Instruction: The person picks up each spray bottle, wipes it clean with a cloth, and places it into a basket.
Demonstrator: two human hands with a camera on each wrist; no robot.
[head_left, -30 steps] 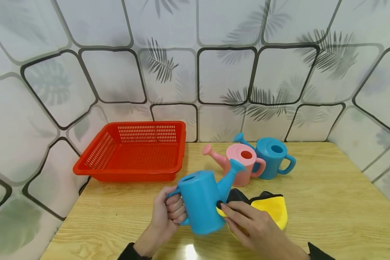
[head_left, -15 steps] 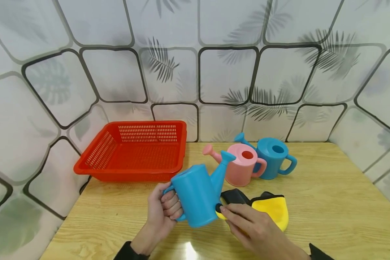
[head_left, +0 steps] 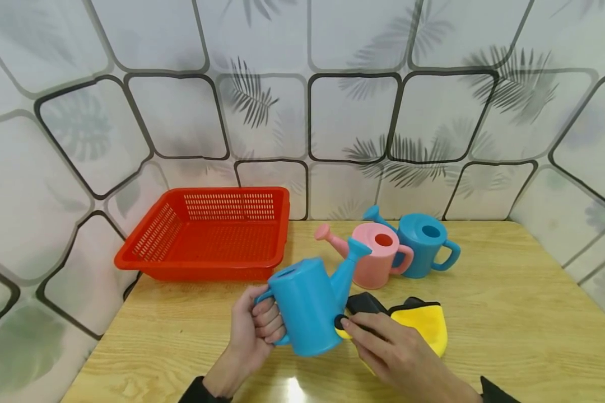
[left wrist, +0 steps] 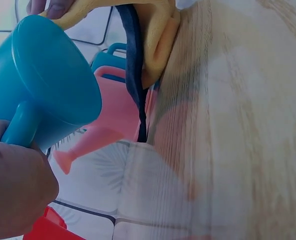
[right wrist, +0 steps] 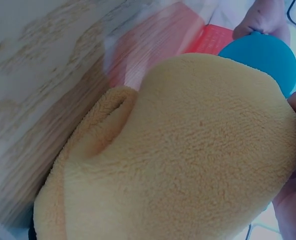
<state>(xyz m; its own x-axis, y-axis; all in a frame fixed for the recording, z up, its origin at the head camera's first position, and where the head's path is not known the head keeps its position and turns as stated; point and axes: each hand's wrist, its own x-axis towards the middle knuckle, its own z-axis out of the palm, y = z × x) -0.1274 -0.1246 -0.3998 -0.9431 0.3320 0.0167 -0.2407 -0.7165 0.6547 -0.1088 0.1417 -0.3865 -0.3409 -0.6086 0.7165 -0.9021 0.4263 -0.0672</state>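
Observation:
My left hand [head_left: 254,330] grips the handle of a blue watering can [head_left: 305,310], fingers curled round it. The can is held above the table, tilted, its spout pointing up and to the right. In the left wrist view the can's round base [left wrist: 58,70] faces the camera. My right hand [head_left: 398,347] pinches a yellow cloth with black edging [head_left: 418,324] and presses a corner of it to the can's side, below the spout. Fuzzy cloth [right wrist: 207,145] fills much of the right wrist view and hangs down to the table.
A red plastic basket [head_left: 201,272] stands at the back left of the wooden table [head_left: 509,313]. Behind the held can, a pink watering can [head_left: 373,268] and another blue watering can [head_left: 418,252] stand side by side. A patterned wall covering [head_left: 353,117] closes off the back and sides.
The held can has shifted up and left, tilted more, then come slightly back to the right and down. The right hand keeps the cloth against it, almost in place.

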